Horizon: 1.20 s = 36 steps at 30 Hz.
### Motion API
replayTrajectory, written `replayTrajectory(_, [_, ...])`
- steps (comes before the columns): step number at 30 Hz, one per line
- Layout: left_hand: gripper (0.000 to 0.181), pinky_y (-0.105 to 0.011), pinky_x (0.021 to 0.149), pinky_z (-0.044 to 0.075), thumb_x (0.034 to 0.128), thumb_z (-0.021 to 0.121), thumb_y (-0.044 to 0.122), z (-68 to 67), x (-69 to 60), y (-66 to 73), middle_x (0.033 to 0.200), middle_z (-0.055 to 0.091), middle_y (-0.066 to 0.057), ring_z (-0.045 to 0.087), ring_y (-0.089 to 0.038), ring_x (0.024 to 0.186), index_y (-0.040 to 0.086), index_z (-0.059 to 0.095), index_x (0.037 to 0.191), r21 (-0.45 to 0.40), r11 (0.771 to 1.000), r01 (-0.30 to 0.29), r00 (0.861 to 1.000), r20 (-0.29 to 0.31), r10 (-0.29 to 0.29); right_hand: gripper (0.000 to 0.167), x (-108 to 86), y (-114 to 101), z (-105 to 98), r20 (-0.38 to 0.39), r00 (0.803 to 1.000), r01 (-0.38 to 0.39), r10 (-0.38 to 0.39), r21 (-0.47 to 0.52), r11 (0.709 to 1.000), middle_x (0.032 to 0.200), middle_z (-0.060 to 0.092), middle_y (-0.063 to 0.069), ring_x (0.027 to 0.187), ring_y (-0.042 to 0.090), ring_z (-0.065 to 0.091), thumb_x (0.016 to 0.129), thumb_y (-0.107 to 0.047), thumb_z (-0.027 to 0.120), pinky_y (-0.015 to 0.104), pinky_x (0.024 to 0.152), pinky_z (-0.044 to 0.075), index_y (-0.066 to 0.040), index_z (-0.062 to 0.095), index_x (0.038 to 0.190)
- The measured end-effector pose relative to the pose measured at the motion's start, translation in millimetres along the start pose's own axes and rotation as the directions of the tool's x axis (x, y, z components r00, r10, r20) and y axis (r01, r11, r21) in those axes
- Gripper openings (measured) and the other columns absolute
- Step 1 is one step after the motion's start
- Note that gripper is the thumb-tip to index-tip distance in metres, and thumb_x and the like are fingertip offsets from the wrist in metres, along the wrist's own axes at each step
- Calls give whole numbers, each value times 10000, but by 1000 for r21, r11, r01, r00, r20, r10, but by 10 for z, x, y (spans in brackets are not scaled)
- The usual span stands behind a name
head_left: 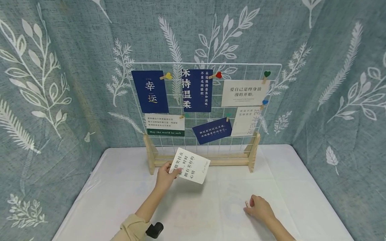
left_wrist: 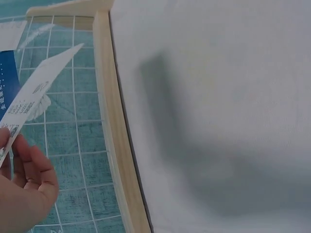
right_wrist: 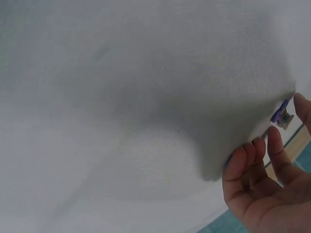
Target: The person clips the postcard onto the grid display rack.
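A white card (head_left: 196,167) with dark Chinese lettering is pinched between the thumb and fingers of my left hand (head_left: 164,175). It is tilted, in front of the rack's lower left part. In the left wrist view the card (left_wrist: 36,92) shows nearly edge-on, above the curled fingers of the left hand (left_wrist: 29,194). Low over the table on the right, my right hand (head_left: 261,210) has thumb and forefinger at a small wooden clothespin (head_left: 246,204). The right wrist view shows this clothespin (right_wrist: 284,118) with a purple decoration between the fingertips.
Behind the hands stands a white wire grid rack (head_left: 193,147) on a wooden base (head_left: 229,162). Several blue and white cards hang on it from clothespins with coloured hearts, including a yellow heart (head_left: 168,76). A white cloth (head_left: 120,187) covers the table; leaf-patterned curtains (head_left: 78,67) enclose it.
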<state>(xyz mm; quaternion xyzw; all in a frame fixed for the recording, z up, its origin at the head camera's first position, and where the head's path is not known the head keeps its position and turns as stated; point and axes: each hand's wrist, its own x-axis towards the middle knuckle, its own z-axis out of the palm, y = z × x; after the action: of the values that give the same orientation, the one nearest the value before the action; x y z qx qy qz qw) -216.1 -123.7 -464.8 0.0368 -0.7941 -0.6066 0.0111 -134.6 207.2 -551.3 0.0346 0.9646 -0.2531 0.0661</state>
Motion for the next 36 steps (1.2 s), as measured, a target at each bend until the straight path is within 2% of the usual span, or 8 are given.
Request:
replayTrajectory(6, [257,-134,556,466,860,629,23,-44,29,7,881,707,-183,568,-26,611,-105,574,1077,-27,999,35,998,-50,-36,245,-32,6,-1,-46,998,51,-51,1,999,621,450,0,561,119,394,737,-107,754,206,504,316,-66,515,708])
replayTrajectory(12, [274,-149,592,483,884,618,57,-64,33,29,872,688,-100,561,-21,663,-106,581,1102,-65,997,40,999,-22,-41,171,-45,20,-25,-68,996,60,-58,25,998,586,446,-16,520,103,381,778,-71,701,189,464,291,-59,540,722])
replayTrajectory(18, [288,-149,637,502,911,586,67,-48,34,34,1013,680,-196,586,-31,724,-87,582,1155,-35,998,59,998,-6,-59,174,-35,6,-46,-100,994,48,-43,50,998,556,429,-22,489,90,362,812,-67,674,174,445,270,-62,523,726])
replayTrajectory(21, [301,-177,662,526,920,574,59,-56,29,36,1071,663,-239,631,-92,773,-100,572,1176,-12,999,41,999,-9,-41,146,-31,5,-45,-118,992,51,-44,62,997,559,444,-21,486,85,376,821,-53,652,168,438,282,-51,529,742])
replayTrajectory(24, [298,-225,713,561,919,558,18,-65,27,40,1098,650,-261,682,-216,860,-110,560,1188,-7,1000,30,1000,-1,-30,111,-24,11,-38,-132,991,45,-35,78,996,559,461,-20,484,83,391,830,-44,626,167,431,294,-42,541,759])
replayTrajectory(28, [320,-288,766,578,901,544,-42,-76,38,15,1111,635,-281,680,-317,935,-113,537,1212,-1,999,43,999,11,-43,45,-13,17,-38,-153,987,61,-46,94,994,586,502,-7,487,83,414,854,-32,580,174,423,320,-3,563,825])
replayTrajectory(31, [338,-287,772,576,881,563,-60,-90,54,-16,1101,631,-282,682,-286,900,-114,536,1214,9,999,53,999,7,-53,75,1,13,-41,-175,982,91,-74,96,991,621,528,9,499,72,423,895,-29,547,170,424,342,42,572,895])
replayTrajectory(36, [327,-207,736,558,851,581,-93,-129,95,-55,1068,623,-267,633,-115,792,-117,559,1176,-2,998,61,998,-2,-61,119,53,-35,-36,-222,968,154,-118,150,977,662,546,31,538,30,400,922,-40,553,162,463,369,69,599,927])
